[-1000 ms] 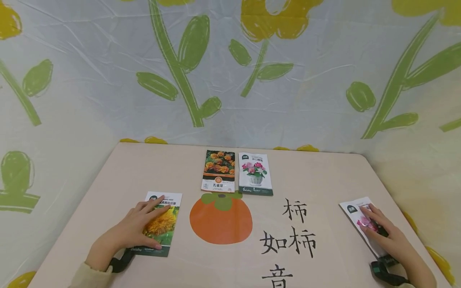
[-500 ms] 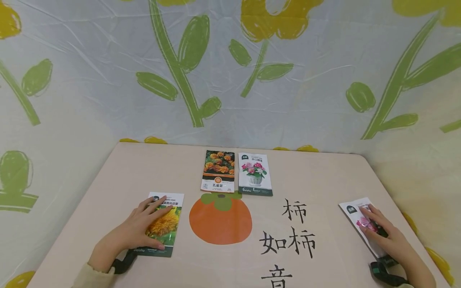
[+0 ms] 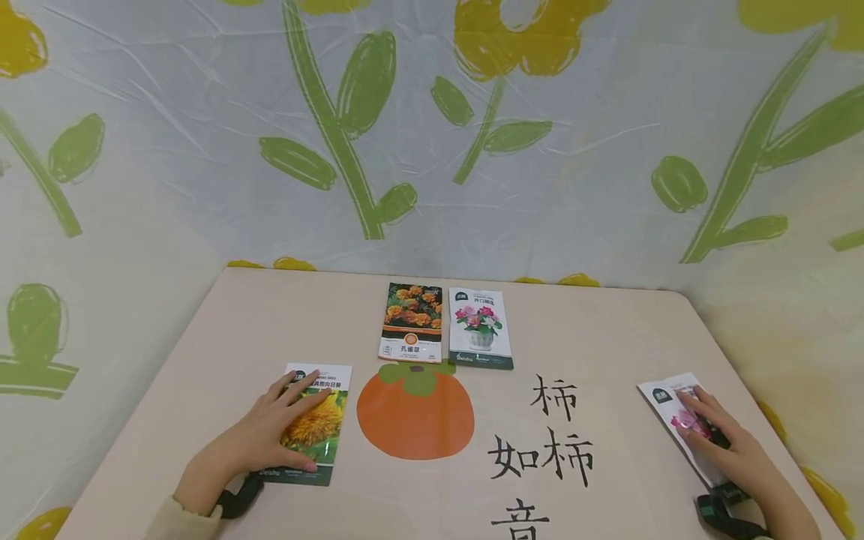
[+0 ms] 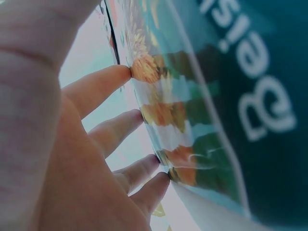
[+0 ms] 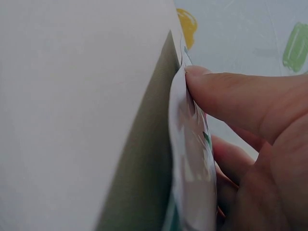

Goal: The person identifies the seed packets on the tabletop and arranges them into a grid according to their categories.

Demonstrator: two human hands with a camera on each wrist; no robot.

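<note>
In the head view, my left hand lies spread over a seed packet with a yellow flower, which is flat on the table at left. The left wrist view shows the fingertips pressing on the glossy front of that packet. Far to the right, my right hand rests on a tilted white seed packet with pink flowers. Thumb and fingers touch its printed face in the right wrist view, and a dark shadow runs along the edge of the packet. The hand covers its lower part.
At the back middle, an orange marigold seed packet and a white packet with potted pink flowers lie side by side. The pale table bears a printed persimmon and black characters. A flower-patterned curtain surrounds it.
My left hand has slid the yellow-flower packet slightly to the right, closer to the printed persimmon. The right hand and its packet stay in place.
</note>
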